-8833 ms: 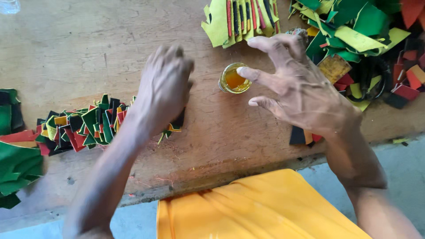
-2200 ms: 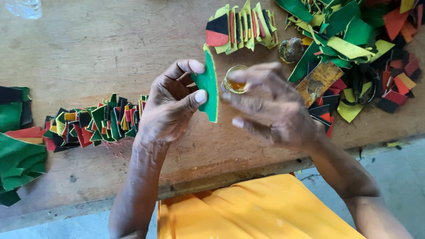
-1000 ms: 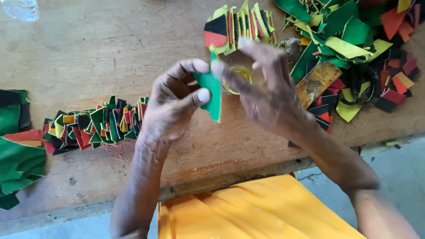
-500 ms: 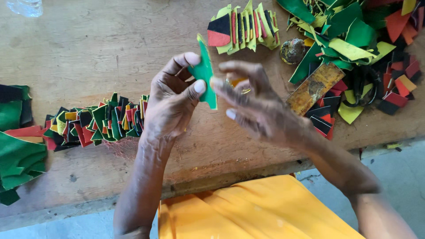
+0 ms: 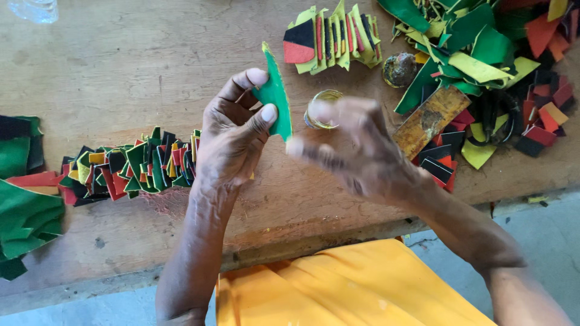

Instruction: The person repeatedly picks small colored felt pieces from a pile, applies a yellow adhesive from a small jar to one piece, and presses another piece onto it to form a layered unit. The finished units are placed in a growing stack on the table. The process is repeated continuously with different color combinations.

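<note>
At the far left edge, green scraps (image 5: 24,211) are lying in a heap on the wooden table (image 5: 121,60), with a clear bottle (image 5: 36,9) showing at the top corner. Just right of them, a row of small green, red, black and yellow pieces (image 5: 133,169) is running along the table toward the left hand (image 5: 232,142). That hand is pinching a green piece (image 5: 276,99) between thumb and forefinger, holding it upright above the table, its pointed tip up. Just beside it, the right hand (image 5: 356,151) is blurring in motion, fingers spread loosely and holding nothing that can be made out, one fingertip sitting near the lower end of the green piece. Behind the right hand, a small glass jar (image 5: 323,108) with amber liquid is standing on the table. Above it, a stack (image 5: 332,33) of yellow-edged pieces is lying fanned out. Further right, a brown stained strip (image 5: 430,121) is lying slantwise beside a big pile (image 5: 501,54) of mixed scraps. Yellow cloth (image 5: 338,290) is covering the lap below.
</note>
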